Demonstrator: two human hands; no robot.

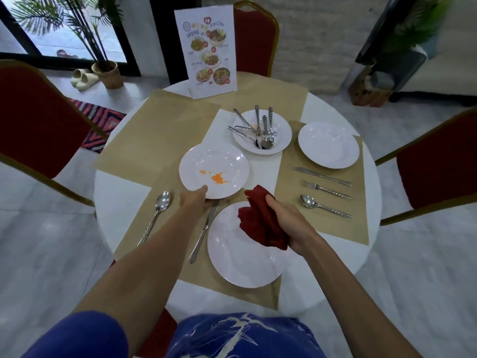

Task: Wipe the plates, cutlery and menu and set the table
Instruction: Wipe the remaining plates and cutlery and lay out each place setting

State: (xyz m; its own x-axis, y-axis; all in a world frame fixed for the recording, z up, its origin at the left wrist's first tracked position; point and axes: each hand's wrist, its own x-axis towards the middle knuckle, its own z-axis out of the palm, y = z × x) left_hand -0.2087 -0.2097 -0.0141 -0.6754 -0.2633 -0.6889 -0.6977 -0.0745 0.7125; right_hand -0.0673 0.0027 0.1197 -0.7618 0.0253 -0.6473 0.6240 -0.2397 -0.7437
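Observation:
My left hand (200, 200) grips the near rim of a white plate (214, 161) smeared with orange sauce, held above the table. My right hand (286, 218) holds a bunched dark red cloth (260, 223) over a clean white plate (240, 257) on the near placemat. Beside that plate lie a knife (204, 231) and a spoon (157, 213). At the back, a plate (281, 125) carries several pieces of used cutlery (260, 130). On the right placemat sit a clean plate (328, 144), a knife (321, 176), a fork (326, 189) and a spoon (324, 205). The menu (205, 49) stands upright at the far edge.
The round white table (121, 202) carries tan placemats (160, 125). Red chairs stand at the left (38, 120), right (436, 164) and far side (254, 37). A potted palm (107, 71) and sandals (82, 78) are on the floor at the back left.

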